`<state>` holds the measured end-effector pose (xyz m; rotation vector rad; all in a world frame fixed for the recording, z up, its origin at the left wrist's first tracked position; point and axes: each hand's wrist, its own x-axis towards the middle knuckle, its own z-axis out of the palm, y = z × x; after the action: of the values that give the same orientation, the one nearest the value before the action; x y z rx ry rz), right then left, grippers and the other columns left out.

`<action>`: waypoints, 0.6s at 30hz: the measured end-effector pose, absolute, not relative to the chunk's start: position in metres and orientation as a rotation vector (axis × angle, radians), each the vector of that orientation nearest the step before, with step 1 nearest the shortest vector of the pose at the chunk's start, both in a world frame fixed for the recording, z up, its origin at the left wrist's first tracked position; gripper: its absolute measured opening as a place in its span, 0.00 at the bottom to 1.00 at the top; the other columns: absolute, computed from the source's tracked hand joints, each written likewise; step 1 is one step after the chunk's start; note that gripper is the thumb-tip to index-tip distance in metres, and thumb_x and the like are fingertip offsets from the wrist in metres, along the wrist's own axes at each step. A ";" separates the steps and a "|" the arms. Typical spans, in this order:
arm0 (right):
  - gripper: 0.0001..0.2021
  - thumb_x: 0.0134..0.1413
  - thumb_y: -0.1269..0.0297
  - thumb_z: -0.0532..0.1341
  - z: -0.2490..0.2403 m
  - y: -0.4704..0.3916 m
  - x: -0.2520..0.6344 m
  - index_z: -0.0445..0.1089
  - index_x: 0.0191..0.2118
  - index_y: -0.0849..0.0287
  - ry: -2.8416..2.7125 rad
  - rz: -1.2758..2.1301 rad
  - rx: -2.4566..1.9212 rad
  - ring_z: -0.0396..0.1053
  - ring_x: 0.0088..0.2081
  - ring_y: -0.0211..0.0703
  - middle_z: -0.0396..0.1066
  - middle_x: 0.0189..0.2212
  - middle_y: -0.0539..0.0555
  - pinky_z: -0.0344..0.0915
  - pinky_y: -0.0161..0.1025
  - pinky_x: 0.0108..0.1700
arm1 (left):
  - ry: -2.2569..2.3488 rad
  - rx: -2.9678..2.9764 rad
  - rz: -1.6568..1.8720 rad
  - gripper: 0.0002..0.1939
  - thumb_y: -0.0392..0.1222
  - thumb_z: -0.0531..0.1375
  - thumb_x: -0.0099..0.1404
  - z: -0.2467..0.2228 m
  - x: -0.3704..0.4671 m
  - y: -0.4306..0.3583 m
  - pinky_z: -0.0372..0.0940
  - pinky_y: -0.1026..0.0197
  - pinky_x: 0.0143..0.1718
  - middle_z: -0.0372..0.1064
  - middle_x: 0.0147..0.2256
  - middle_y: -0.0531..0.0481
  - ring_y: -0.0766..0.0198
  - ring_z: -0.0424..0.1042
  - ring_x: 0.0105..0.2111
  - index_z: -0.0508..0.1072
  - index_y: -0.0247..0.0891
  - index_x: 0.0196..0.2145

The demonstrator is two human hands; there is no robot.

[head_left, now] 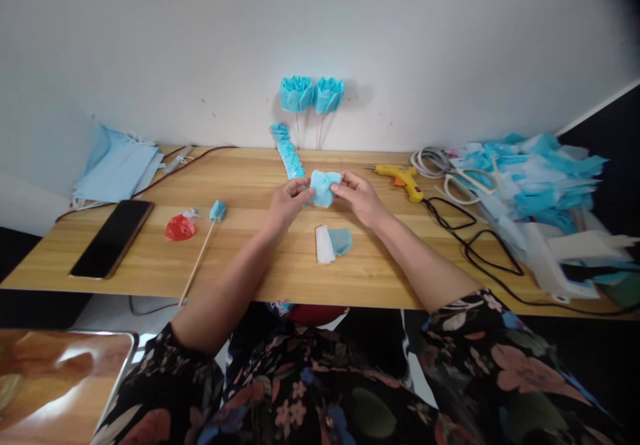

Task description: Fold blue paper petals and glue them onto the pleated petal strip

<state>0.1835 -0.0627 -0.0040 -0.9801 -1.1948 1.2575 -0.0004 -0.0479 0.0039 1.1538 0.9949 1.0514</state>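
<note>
Between my two hands, above the middle of the table, is a small light-blue fabric piece (321, 188). My left hand (293, 197) pinches its left edge with thumb and fingers. At its right side my right hand (356, 195) grips it, the thumb lying across its front. Just below on the wood lie a white and a pale-blue cut piece (341, 241), partly overlapping. Behind my left hand a ruffled blue strip (287, 151) runs back to the wall. Two blue fabric flowers (296, 94) on thin sticks stand against the wall.
To the right are a yellow glue gun (400, 177) with its black cord, white-handled scissors (467, 185) and a heaped box of blue pieces (540, 178). To the left lie a phone (113, 238), face masks (117, 165), red plastic (180, 227) and a blue-tipped stick (200, 258) overhanging the front edge.
</note>
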 end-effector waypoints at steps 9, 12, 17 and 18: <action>0.14 0.45 0.54 0.71 -0.004 -0.062 0.182 0.68 0.30 0.54 -1.285 1.017 -1.075 0.63 0.30 0.37 0.64 0.25 0.45 0.64 0.37 0.37 | 1.007 1.145 1.109 0.06 0.37 0.65 0.61 0.000 -0.003 -0.047 0.55 0.68 0.22 0.66 0.21 0.58 0.72 0.61 0.19 0.73 0.37 0.38; 0.11 0.49 0.56 0.68 -0.005 -0.062 0.182 0.68 0.31 0.54 -1.328 0.903 -1.112 0.64 0.31 0.38 0.67 0.27 0.46 0.64 0.38 0.37 | 0.957 1.116 1.083 0.09 0.44 0.63 0.67 -0.001 -0.003 -0.047 0.59 0.67 0.24 0.70 0.23 0.52 0.71 0.66 0.21 0.73 0.35 0.32; 0.02 0.54 0.63 0.64 -0.004 -0.067 0.181 0.72 0.34 0.54 -1.526 0.633 -1.188 0.71 0.36 0.43 0.75 0.34 0.51 0.68 0.43 0.43 | 0.869 0.987 1.004 0.19 0.54 0.62 0.70 -0.002 -0.001 -0.048 0.70 0.61 0.38 0.79 0.35 0.40 0.61 0.78 0.33 0.78 0.32 0.37; 0.02 0.54 0.65 0.63 -0.003 -0.068 0.180 0.72 0.34 0.53 -1.590 0.555 -1.188 0.72 0.37 0.45 0.76 0.35 0.52 0.69 0.44 0.45 | 0.837 0.933 0.990 0.20 0.55 0.63 0.69 -0.001 -0.001 -0.048 0.71 0.59 0.40 0.80 0.38 0.39 0.59 0.79 0.36 0.78 0.33 0.38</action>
<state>0.1802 -0.0679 -0.0033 -1.1881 -1.5901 0.5553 -0.0010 -0.0477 -0.0009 0.9333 0.8366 0.9898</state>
